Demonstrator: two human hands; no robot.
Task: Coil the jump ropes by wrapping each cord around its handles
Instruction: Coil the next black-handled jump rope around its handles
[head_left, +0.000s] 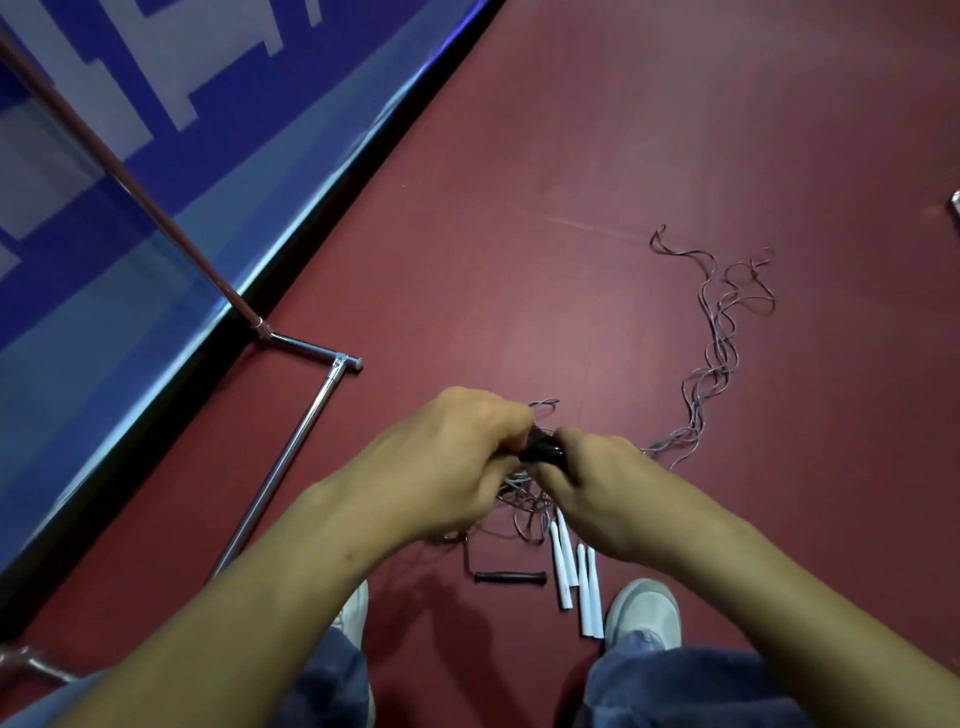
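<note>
The left hand (447, 457) and right hand (597, 488) both curl tightly around a glossy black handle (543, 449). Thin greyish cord (719, 353) trails in loose tangles over the red floor (571, 208).

One view only — from the person's head, facing forward and steeply down, close above the left hand (441, 457) and right hand (597, 488); floor (571, 156) beyond them.

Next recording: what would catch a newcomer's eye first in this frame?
The left hand and right hand meet at centre, gripping a black handle above a tangle of cords. A trail of loose cords snakes across the red floor to the upper right. White handles lie beside the right shoe.
</note>
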